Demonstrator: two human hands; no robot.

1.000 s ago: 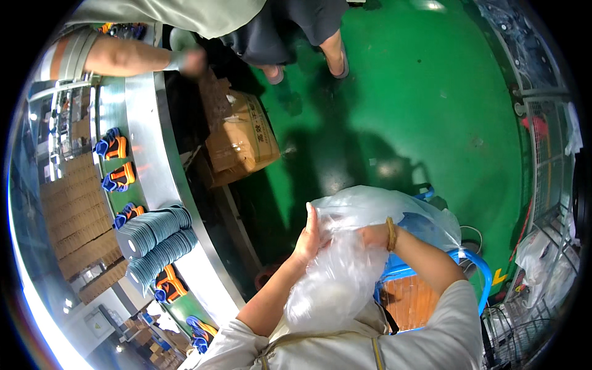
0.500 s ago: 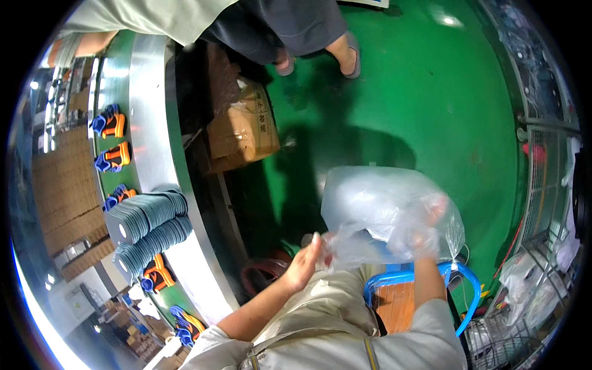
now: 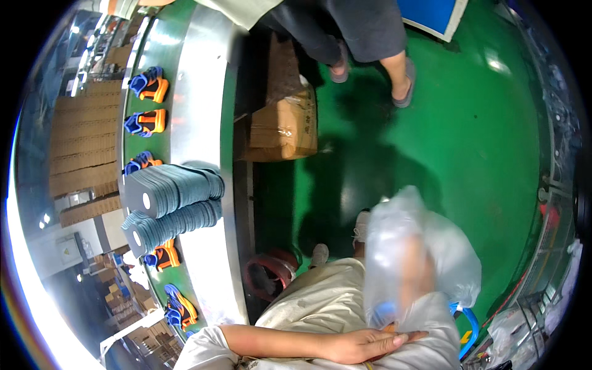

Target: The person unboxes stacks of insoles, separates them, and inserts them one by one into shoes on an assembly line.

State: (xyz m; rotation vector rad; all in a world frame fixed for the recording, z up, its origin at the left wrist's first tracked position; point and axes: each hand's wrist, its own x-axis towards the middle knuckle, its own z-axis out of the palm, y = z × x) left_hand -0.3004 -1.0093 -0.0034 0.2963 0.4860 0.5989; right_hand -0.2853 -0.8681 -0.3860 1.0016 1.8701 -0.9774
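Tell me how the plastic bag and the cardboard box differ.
The plastic bag is whitish and see-through; the cardboard box is brown and opaque. The bag is loose and billowy, while the box has firmer sides. The right hand, blurred, is at the bag; no visible hand touches the box. Both show against the green floor.

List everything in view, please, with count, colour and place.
Plastic bag: one, clear, lower right
Shoes: five or more, blue-orange, on belt
Insole stacks: two, grey-blue, between shoes
Ledge: one, silver, along belt
Box: one, brown, upper centre
Bin: one, red, lower centre
Cartons: many, brown, far left
Chair: one, blue, lower right
Co-worker's shorts: one pair, dark, top
Floor: one, green, centre
Racks: several, grey, right edge
Left hand: one, bare, bottom
Right hand: one, blurred, at bag
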